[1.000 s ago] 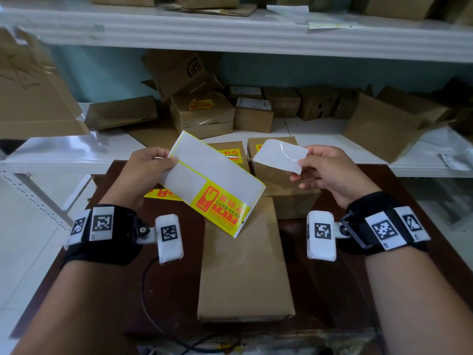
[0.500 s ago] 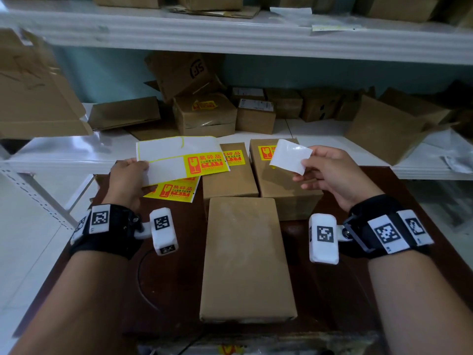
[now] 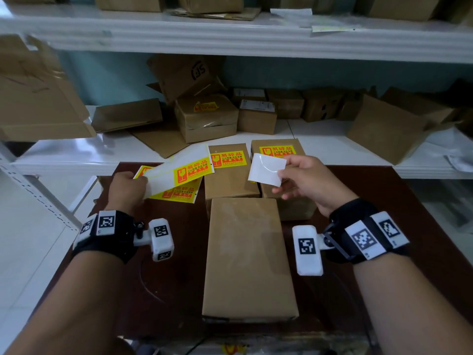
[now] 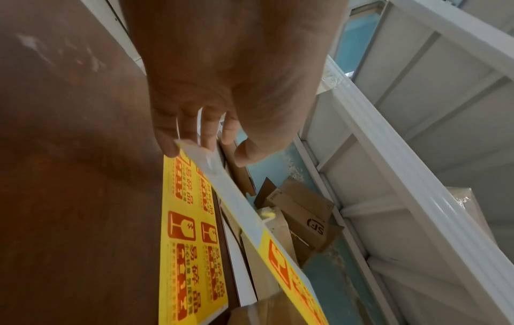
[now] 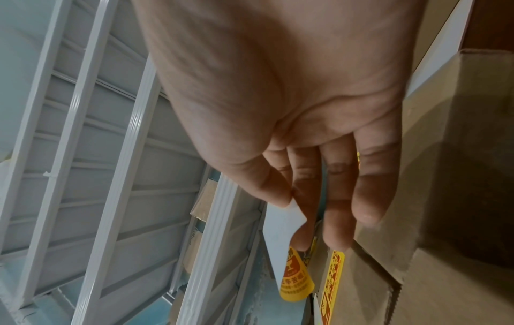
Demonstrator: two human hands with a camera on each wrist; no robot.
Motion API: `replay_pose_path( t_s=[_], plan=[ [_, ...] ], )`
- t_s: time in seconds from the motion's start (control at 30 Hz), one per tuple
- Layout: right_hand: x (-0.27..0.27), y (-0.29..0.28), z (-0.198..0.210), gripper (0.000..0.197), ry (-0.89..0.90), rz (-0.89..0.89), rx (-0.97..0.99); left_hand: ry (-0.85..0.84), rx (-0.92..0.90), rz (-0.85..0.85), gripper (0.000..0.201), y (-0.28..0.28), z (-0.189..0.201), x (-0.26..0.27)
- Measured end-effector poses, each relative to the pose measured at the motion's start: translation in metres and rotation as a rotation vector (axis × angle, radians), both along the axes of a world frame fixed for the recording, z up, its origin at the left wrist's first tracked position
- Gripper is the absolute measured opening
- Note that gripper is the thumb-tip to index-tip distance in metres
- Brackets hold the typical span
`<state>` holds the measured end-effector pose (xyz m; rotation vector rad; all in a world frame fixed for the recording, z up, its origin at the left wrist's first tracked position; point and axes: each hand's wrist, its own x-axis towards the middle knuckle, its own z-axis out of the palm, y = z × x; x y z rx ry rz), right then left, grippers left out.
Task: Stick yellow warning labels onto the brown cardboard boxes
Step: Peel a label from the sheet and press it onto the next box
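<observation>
Yellow label (image 3: 267, 169) pinched in right hand (image 3: 307, 183), unlabelled box (image 3: 248, 254) below

Dark brown table (image 3: 422, 201) carried 3 cardboard boxes (image 3: 249, 257) & yellow label sheets (image 3: 179, 194) at its far-left corner. White shelf (image 3: 320, 139) behind held more boxes.

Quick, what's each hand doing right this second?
Left hand: holding the label sheet by its end.
Right hand: pinching a peeled label, white back facing the head camera.
</observation>
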<state>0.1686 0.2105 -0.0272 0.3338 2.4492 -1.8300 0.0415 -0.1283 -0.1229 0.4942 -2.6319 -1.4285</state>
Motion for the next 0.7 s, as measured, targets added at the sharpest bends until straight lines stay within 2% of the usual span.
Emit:
replay_pose_path(
  t_s=[0.13,0.3,0.37,0.47,0.63,0.7],
  plan=[
    [0.002,0.0,0.002,0.018,0.005,-0.008,-0.007,-0.052,0.002,0.011,0.027,-0.012,-0.001,-0.002],
    [0.003,-0.002,0.002,0.017,0.001,0.003,0.002,-0.027,0.096,-0.027,0.021,-0.006,0.016,0.003],
    [0.002,-0.004,0.003,0.017,0.001,0.003,0.001,0.031,0.231,-0.059,0.014,0.003,0.034,0.007],
    [0.002,-0.008,0.004,0.017,0.009,0.005,0.006,0.117,0.359,-0.226,0.014,0.029,0.069,0.023],
    [0.002,-0.018,0.004,0.018,0.026,0.027,0.057,0.149,0.303,-0.681,0.022,0.085,0.112,0.07],
    [0.002,-0.023,0.005,0.016,0.041,0.032,0.059,0.128,0.24,-0.793,0.02,0.1,0.116,0.081]
  ],
)
